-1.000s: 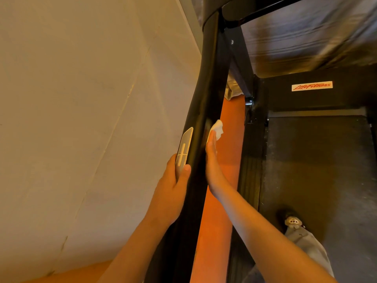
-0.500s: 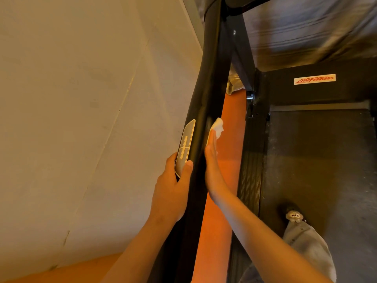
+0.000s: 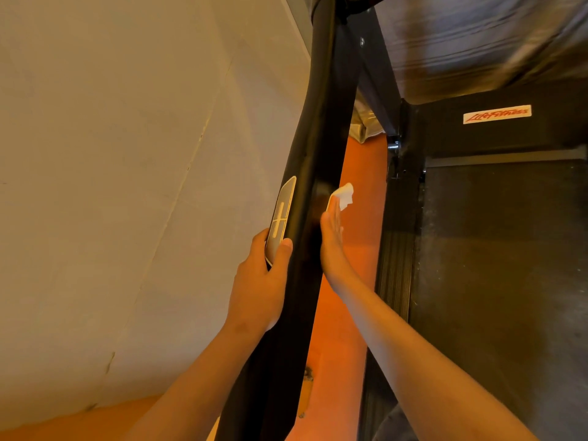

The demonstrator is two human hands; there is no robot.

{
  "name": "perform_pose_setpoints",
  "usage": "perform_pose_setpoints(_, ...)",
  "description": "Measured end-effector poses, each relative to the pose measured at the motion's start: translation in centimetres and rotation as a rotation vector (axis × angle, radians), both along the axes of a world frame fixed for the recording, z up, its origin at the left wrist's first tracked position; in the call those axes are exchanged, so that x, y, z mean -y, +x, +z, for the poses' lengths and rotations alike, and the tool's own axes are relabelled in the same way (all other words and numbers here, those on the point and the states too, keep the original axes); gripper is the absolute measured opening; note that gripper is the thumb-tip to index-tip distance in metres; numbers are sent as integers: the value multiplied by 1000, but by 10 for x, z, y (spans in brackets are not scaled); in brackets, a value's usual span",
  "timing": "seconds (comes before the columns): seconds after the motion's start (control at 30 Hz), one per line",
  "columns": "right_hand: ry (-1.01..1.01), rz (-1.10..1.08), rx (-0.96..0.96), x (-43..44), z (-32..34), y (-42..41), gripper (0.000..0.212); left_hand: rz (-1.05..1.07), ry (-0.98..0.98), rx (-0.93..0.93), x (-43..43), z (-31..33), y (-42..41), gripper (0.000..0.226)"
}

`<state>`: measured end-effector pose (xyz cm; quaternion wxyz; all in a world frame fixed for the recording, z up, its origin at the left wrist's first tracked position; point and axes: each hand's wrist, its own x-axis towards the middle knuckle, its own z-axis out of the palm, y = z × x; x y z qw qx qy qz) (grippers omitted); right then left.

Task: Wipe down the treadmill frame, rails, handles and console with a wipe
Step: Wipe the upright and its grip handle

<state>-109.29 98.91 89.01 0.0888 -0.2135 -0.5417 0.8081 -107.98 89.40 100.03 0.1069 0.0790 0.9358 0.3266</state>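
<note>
- Upright post [image 3: 318,122]: black treadmill frame member, running from the top of the view down to the bottom centre; it is the reference for every entry below.
- Silver plate [image 3: 281,214]: a narrow pointed inlay with a cross-shaped slot, set into the post's left face at mid-height.
- Left grip [image 3: 257,281]: clenched round the upright post from its left side. The thumb lies on the front face, its tip beside the lower end of the silver plate, and the fingers wrap behind the post out of sight.
- Right grip [image 3: 332,243]: released and flat, fingers straight and together, the palm laid against the post's right face just above the level of the left grip.
- Wipe [image 3: 343,194]: a small white piece pressed between the right fingertips and the post's right face. Its crumpled free edge sticks out past the fingertips, away from the post.
- Wall [image 3: 111,154]: pale panels with thin seams, filling everything left of the post.
- Floor [image 3: 350,313]: orange, seen in a strip directly right of the post and again at the wall's foot.
- Side rail [image 3: 396,265]: dark and ribbed, right of the orange strip.
- Belt [image 3: 509,249]: dark running surface, well right of the post.
- Brand label [image 3: 497,113]: a white tag with red lettering on the dark hood above the belt.
- Console underside [image 3: 477,36]: grey and blurred, to the upper right of the post.
</note>
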Motion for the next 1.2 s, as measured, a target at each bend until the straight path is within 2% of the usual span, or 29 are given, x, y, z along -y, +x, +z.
perform_pose_setpoints(0.07,-18,2,-20,18,-3,15,83,-1,-20,-13,-1,0,0,64)
perform_pose_setpoints(0.1,-39,4,-29,30,-6,24,81,2,-30,-19,-1,1,1,58)
perform_pose_setpoints(0.23,-86,31,-38,75,-7,65,56,10,-41,-33,-2,4,2,42)
perform_pose_setpoints(0.3,-90,38,-5,84,-1,77,53,8,-45,-29,-3,5,3,40)
perform_pose_setpoints(0.4,-111,10,1,58,7,57,59,3,-50,-32,-3,7,4,39)
perform_pose_setpoints(0.53,-5,-6,71,19,22,14,60,3,-37,-46,0,4,3,37)
perform_pose_setpoints(0.67,18,7,-127,54,29,50,74,-2,-27,-39,0,5,3,41)
perform_pose_setpoints(0.73,12,21,-150,70,19,65,74,1,-21,-34,0,5,2,42)
perform_pose_setpoints(0.87,-42,-4,-2,42,34,37,60,-7,-22,-39,0,6,3,37)
perform_pose_setpoints(0.97,2,-11,-169,38,64,37,56,-36,-11,-22,1,7,2,35)
perform_pose_setpoints(1.07,-25,28,-257,59,64,64,70,-47,2,-10,3,6,3,37)
perform_pose_setpoints(1.2,-33,-4,-149,46,52,49,77,-37,5,-13,3,4,1,40)
